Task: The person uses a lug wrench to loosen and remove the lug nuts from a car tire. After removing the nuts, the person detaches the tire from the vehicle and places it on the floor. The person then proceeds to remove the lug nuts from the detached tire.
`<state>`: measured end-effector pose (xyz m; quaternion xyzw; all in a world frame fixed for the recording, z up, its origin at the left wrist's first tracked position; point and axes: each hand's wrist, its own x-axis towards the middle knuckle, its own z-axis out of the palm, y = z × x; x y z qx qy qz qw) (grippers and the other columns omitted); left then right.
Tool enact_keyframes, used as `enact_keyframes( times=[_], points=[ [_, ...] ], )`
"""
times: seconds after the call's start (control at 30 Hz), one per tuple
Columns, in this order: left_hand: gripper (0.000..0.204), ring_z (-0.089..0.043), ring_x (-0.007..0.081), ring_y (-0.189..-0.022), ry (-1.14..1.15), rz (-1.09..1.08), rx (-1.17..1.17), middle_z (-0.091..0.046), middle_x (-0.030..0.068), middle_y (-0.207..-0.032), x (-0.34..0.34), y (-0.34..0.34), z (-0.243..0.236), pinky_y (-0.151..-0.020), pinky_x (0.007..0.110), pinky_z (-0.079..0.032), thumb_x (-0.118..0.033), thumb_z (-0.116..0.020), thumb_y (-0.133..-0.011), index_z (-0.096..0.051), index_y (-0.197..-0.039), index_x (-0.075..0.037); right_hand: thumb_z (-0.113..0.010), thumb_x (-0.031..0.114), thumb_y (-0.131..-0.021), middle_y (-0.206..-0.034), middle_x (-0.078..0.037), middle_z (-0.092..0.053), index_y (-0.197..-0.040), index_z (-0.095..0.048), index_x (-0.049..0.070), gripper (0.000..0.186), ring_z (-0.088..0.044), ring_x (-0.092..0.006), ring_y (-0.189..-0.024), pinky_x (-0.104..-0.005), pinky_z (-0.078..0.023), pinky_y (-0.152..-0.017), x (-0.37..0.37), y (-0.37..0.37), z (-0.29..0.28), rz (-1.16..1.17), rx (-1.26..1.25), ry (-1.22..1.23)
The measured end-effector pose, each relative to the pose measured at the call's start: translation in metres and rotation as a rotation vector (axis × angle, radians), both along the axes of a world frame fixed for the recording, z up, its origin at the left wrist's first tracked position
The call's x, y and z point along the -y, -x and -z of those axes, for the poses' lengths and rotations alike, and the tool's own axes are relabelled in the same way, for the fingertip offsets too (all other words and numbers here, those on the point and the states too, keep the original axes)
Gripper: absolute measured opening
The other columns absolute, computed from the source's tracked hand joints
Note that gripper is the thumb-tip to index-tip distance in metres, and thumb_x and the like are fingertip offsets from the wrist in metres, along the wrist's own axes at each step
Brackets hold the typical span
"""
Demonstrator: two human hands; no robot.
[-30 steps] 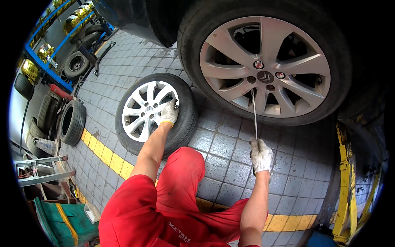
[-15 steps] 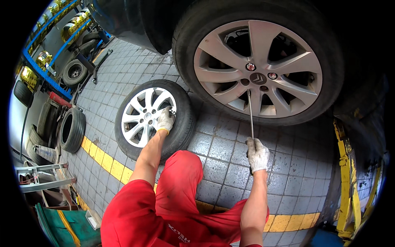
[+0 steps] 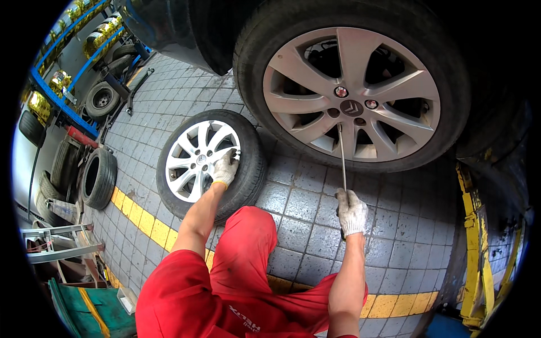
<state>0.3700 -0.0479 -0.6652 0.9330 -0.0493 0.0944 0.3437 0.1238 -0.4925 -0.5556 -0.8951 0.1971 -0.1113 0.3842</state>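
Right hand (image 3: pixel 352 211), gloved: fingers were wrapped around the near end of a slender metal rod (image 3: pixel 343 160). The rod ran forward from that grip to the mounted wheel (image 3: pixel 354 79), its far tip at the lower spokes below the hub; contact could not be told. Two red-and-silver bolt heads (image 3: pixel 340 92) sat beyond the tip. Left hand (image 3: pixel 225 169), gloved, lay on the rim of the loose wheel (image 3: pixel 202 159), left of the right grip; whether its fingers clasped anything could not be told. Tiled floor (image 3: pixel 296 228) lay between the hands.
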Motion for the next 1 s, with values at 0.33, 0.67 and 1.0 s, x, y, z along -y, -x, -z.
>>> enact_keyframes(
  times=[0.33, 0.67, 1.0],
  points=[
    [0.034, -0.073, 0.0265, -0.1, 0.367, 0.273, 0.322, -0.07, 0.0157, -0.115, 0.168, 0.065, -0.181, -0.091, 0.037, -0.059, -0.016, -0.077, -0.1, -0.073, -0.13, 0.0, -0.063, 0.051, -0.112, -0.069, -0.015, -0.071, -0.106, -0.081, 0.005, 0.049, -0.073, -0.029, -0.065, -0.0417, -0.056, -0.066, -0.012, -0.008, -0.021, 0.023, 0.098, -0.383],
    [0.05, -0.076, 0.0376, -0.098, -0.027, 0.47, 0.55, -0.067, 0.0236, -0.121, 0.292, 0.064, -0.313, -0.085, 0.046, -0.063, -0.018, -0.075, -0.095, -0.07, -0.143, -0.01, -0.063, 0.051, -0.111, -0.062, -0.007, -0.063, -0.104, -0.08, 0.002, 0.053, -0.063, -0.0154, -0.056, -0.0352, -0.051, -0.055, -0.028, -0.021, -0.038, 0.0, 0.148, -0.503],
    [0.053, -0.074, 0.0414, -0.098, -0.382, 0.521, 0.602, -0.071, 0.0191, -0.119, 0.294, 0.049, -0.33, -0.084, 0.052, -0.062, -0.013, -0.072, -0.09, -0.071, -0.143, -0.02, -0.061, 0.05, -0.112, -0.06, -0.01, -0.063, -0.11, -0.078, 0.0, 0.053, -0.066, -0.0174, -0.055, -0.0367, -0.051, -0.054, -0.03, -0.028, -0.061, -0.092, 0.044, -0.714]
  ],
)
